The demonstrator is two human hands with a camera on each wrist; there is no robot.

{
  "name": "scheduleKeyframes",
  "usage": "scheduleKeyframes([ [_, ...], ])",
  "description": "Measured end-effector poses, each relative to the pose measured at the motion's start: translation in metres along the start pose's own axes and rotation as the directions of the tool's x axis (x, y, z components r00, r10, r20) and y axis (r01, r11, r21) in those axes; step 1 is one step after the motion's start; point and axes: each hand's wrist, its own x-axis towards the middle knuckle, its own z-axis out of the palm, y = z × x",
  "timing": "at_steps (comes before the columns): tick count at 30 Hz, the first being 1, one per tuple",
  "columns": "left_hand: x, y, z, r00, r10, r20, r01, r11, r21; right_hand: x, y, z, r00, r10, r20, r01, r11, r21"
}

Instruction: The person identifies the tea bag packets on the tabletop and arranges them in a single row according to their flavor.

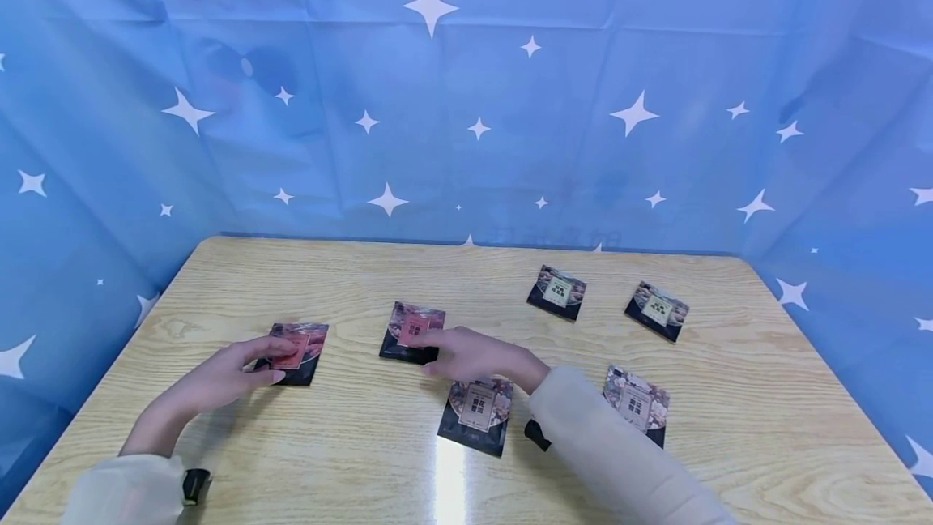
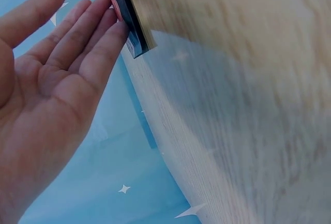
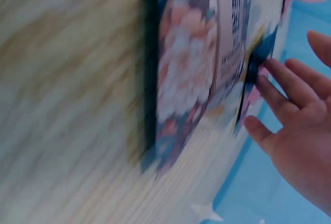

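My left hand (image 1: pixel 230 373) touches one red packet (image 1: pixel 315 339), my right hand (image 1: pixel 470 353) another red packet (image 1: pixel 410 324), fingers extended, apparently positioning them on the worktop (image 1: pixel 350 436); lifting would need pinching.

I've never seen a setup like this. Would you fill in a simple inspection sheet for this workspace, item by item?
Surface: wood-grain table, glare near its front.
Job's things: left red-labelled packet and right red-labelled packet, lying apart.
Clutter, or other items: left green-labelled packet, right green-labelled packet; left flower-patterned packet, right flower-patterned packet, the latter partly behind the right sleeve.
Grippers: bare human hands. The left hand touches the left red-labelled packet; the right hand has fingertips on the right red-labelled one. Neither grips.
Cables: nothing seen.
Surroundings: blue backdrop with white stars.
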Motion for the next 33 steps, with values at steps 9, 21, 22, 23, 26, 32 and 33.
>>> scheduleKeyframes([
  [9,0.0,0.001,0.001,1.0,0.003,0.0,-0.003,1.0,0.0,0.012,-0.021,0.014,0.991,-0.066,0.119,0.072,0.996,-0.046],
  [21,0.0,-0.001,0.002,1.0,-0.022,0.003,0.022,1.0,0.011,0.023,-0.032,0.022,0.99,-0.074,0.119,0.086,0.991,-0.106],
  [22,0.0,-0.001,0.003,1.0,-0.027,0.004,0.027,1.0,0.008,0.023,-0.032,0.022,0.99,-0.073,0.118,0.085,0.991,-0.105],
  [23,0.0,0.0,0.003,1.0,-0.029,0.004,0.029,1.0,0.007,0.023,-0.032,0.022,0.991,-0.067,0.119,0.078,0.992,-0.095],
  [26,0.0,0.001,0.002,0.999,-0.033,0.003,0.033,0.999,0.007,0.022,-0.031,0.022,0.991,-0.062,0.116,0.07,0.995,-0.067],
  [32,-0.001,0.002,0.002,0.999,-0.037,0.001,0.037,0.999,0.022,0.019,-0.029,0.02,0.991,-0.096,0.092,0.098,0.995,-0.024],
  [33,-0.001,0.002,0.002,0.999,-0.033,0.001,0.033,0.999,0.024,0.018,-0.028,0.019,0.991,-0.102,0.087,0.104,0.994,-0.018],
])
